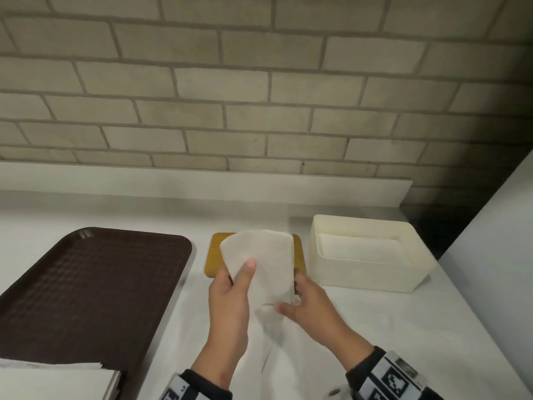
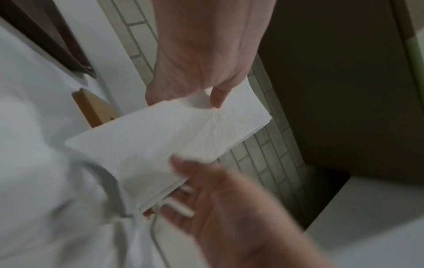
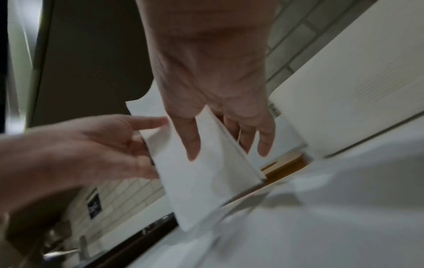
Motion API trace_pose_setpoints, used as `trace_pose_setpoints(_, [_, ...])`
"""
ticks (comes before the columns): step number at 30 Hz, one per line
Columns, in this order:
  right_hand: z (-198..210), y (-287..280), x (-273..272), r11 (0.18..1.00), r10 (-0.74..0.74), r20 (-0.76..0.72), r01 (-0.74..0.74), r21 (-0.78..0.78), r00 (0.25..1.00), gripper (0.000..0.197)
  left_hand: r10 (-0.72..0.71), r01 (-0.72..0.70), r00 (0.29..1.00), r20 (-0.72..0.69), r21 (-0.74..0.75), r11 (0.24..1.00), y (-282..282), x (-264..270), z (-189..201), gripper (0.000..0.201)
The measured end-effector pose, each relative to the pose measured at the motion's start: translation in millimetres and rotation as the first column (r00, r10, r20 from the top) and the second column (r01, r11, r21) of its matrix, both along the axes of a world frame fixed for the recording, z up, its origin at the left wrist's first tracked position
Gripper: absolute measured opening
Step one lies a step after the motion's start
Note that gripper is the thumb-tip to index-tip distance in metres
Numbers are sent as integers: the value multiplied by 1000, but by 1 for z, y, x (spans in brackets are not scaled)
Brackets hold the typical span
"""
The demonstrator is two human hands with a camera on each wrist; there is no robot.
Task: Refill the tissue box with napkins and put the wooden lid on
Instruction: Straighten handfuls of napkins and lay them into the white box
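Two hands [image 1: 230, 293] [image 1: 310, 301] on napkin [image 1: 261, 255] edges

White napkin [image 1: 259, 261] before an amber wooden lid [image 1: 214, 255]; cream tissue box [image 1: 366, 272]; dark brown tray [image 1: 86, 284] with an embossed grid; pale grey brick wall [image 1: 230, 82]; wristbands [image 1: 389, 379] apparently black-and-white checked.

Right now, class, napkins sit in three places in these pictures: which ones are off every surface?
The folded napkins held up by both hands, above the wooden lid. The others lie inside the tissue box or stacked at the lower left.
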State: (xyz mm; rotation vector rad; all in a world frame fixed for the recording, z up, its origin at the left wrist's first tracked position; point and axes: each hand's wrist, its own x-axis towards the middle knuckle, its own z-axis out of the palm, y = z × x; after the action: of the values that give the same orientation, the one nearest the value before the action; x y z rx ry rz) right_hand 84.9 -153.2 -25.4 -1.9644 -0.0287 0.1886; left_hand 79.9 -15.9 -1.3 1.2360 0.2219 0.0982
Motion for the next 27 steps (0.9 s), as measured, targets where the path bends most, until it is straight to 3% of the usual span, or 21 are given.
trace_pose_setpoints(3, [8,-36,0,988,-138,-25,140,62,990,26,-53,54,998,18,-96,994,-5,3,20,24])
trace_pose_setpoints(7, [48,-92,7,868,-439,23,417,270,898,25,-51,51,998,29,-8,999,-24,24,34,26])
trace_pose_setpoints(10, [66,-136,26,776,-626,111,601,194,772,38,-162,162,987,-4,110,981,-56,49,36,36])
trace_pose_setpoints(13, [73,-169,51,749,-653,199,662,28,731,43,-254,253,966,-40,331,909,-97,77,29,39])
trace_pose_setpoints(17, [63,-193,81,735,-584,238,630,-251,776,39,-332,319,938,-100,627,711,-140,106,14,41])
trace_pose_setpoints(23, [35,-197,99,741,-509,171,531,-411,843,40,-400,328,902,-161,858,396,-158,122,3,56])
trace_pose_setpoints(25, [33,-193,99,729,-497,113,485,-484,860,46,-410,313,889,-205,925,215,-162,120,9,55])
trace_pose_setpoints(27, [32,-187,97,643,-469,145,449,-621,871,54,-423,171,887,-185,983,-72,-169,116,14,62])
